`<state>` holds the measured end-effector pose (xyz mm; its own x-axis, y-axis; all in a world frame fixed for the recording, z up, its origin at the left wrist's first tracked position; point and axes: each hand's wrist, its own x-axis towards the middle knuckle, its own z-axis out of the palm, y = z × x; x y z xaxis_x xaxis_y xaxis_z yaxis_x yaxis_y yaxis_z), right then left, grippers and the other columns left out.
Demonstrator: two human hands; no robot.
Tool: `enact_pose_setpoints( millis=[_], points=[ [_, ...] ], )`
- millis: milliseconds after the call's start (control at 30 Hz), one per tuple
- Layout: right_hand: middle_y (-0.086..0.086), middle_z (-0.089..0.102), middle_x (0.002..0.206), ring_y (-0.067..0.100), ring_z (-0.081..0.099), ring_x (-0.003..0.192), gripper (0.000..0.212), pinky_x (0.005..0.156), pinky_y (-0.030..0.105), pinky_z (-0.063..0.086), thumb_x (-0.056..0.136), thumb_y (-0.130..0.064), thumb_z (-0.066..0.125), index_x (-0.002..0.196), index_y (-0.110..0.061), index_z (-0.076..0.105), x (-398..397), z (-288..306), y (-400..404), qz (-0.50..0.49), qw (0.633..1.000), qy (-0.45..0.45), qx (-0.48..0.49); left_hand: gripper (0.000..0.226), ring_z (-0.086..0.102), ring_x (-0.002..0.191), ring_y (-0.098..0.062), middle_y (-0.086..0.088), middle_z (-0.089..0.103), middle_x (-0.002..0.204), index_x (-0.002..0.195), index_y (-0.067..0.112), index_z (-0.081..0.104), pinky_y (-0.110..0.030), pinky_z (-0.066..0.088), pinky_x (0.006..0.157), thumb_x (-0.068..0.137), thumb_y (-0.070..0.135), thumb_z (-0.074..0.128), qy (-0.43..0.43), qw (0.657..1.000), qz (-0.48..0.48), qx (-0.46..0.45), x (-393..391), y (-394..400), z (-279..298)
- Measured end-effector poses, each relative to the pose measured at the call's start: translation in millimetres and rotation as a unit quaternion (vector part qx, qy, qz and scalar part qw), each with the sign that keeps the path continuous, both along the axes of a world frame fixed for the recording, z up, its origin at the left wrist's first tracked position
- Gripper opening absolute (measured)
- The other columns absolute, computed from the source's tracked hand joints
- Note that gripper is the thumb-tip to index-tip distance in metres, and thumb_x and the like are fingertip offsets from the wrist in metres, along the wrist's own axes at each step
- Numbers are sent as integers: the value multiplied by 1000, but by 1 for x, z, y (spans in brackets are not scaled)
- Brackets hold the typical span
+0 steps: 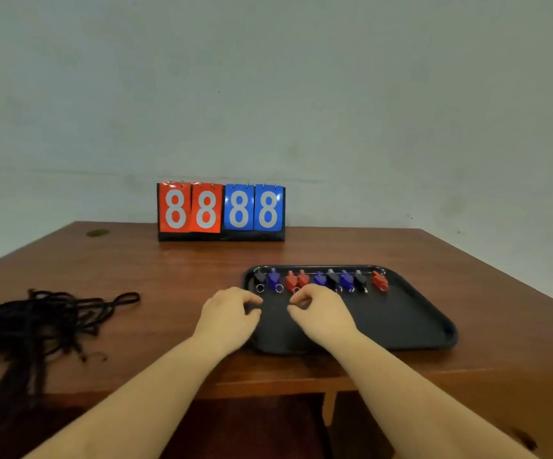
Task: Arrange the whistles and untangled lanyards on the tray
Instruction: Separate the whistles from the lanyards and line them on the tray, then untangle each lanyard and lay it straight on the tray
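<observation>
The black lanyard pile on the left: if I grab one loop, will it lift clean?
Probably not. The lanyards lie as a knotted heap of thin cords, so they likely come up floppy and drag neighbours along. Strands hang over the table edge, so a pull may slide the heap.

Tangled lanyards [30, 323] cut off by the left edge, strands blurred together. Near-left corner of tray [417, 326] hidden under left hand [227, 314] and right hand [321, 313]. Too small to tell on the tray's whistles [318, 280]: any detail.
</observation>
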<state>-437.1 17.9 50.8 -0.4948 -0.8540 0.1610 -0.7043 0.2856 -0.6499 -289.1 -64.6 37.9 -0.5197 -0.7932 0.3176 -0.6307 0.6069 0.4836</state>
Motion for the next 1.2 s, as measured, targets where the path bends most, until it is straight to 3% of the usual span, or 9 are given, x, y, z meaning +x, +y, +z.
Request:
enact_pose_setpoints(
  millis=[400,600,733,833,900,1033,1200],
  points=[
    [-6,62,106,12,57,98,10,83,25,44,85,-30,59,93,-26,64,141,-7,-34,145,988,44,-25,27,46,122,-11,11,59,124,114,30,64,-28,31,106,92,36,51,-73,992,85,-61,158,-25,-6],
    [-7,64,106,10,59,96,21,81,23,47,85,-36,61,103,-25,65,193,-17,-57,172,985,15,-4,26,49,119,-6,13,60,123,115,29,64,-33,11,118,95,31,47,-43,992,101,-57,214,-38,-10],
    [-7,65,110,11,61,100,28,81,22,46,84,-39,63,106,-24,67,225,-18,-71,185,982,29,13,28,47,121,-8,13,56,128,120,30,62,-29,22,113,95,32,48,-56,992,100,-48,238,-41,-20],
    [-4,60,107,15,59,100,15,82,27,46,83,-38,63,93,-28,66,238,-19,-79,169,983,71,16,30,46,122,-10,11,53,131,122,29,61,-26,33,108,95,34,48,-42,994,92,-36,241,-40,-27],
    [-3,56,101,16,57,95,8,80,29,46,86,-35,60,83,-27,60,240,-19,-80,165,982,90,18,31,46,122,-10,11,52,131,122,28,60,-26,33,107,95,34,47,-36,995,88,-38,242,-40,-27],
    [-5,56,95,12,52,86,10,77,26,42,92,-31,54,83,-25,55,232,-15,-76,173,982,71,17,30,45,121,-10,11,52,129,122,28,61,-25,34,104,95,36,49,-44,995,81,-47,243,-43,-23],
    [-8,54,93,13,55,91,24,75,27,43,87,-43,59,92,-21,65,239,-13,-75,209,976,59,31,28,43,119,-13,9,52,126,118,34,62,-27,31,103,94,38,49,-77,991,64,-88,241,-46,-18]
  ],
)
